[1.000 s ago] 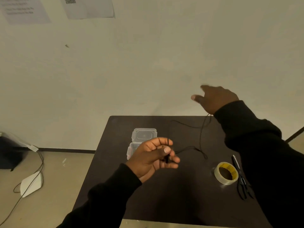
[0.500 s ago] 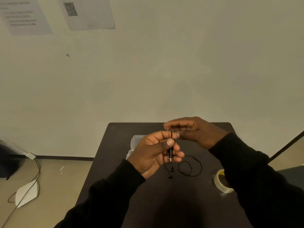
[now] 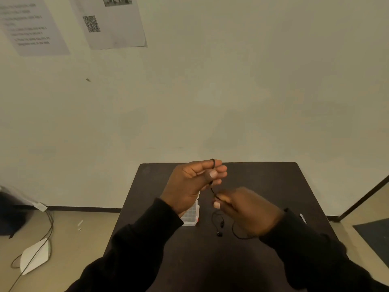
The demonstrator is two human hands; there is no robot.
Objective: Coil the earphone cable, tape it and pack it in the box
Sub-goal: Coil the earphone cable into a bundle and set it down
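Observation:
My left hand (image 3: 192, 182) is raised over the dark table (image 3: 263, 180) with the black earphone cable (image 3: 213, 187) looped over its fingertips and pinned by the thumb. Just below it my right hand (image 3: 246, 209), blurred, pinches the same cable. The loose rest of the cable hangs down to the table, ending in two earbuds (image 3: 220, 228). The clear plastic box (image 3: 192, 217) lies on the table, mostly hidden behind my left wrist. The tape roll is hidden by my right arm.
A white-tipped tool (image 3: 303, 218) shows at the table's right edge beside my right sleeve. A white device with cables (image 3: 34, 257) lies on the floor at left. Papers (image 3: 113, 22) hang on the wall behind the table.
My right hand came from above my left fingers to below them, drawing the cable around the left fingertips. My left hand rose a little. The camera tilted up.

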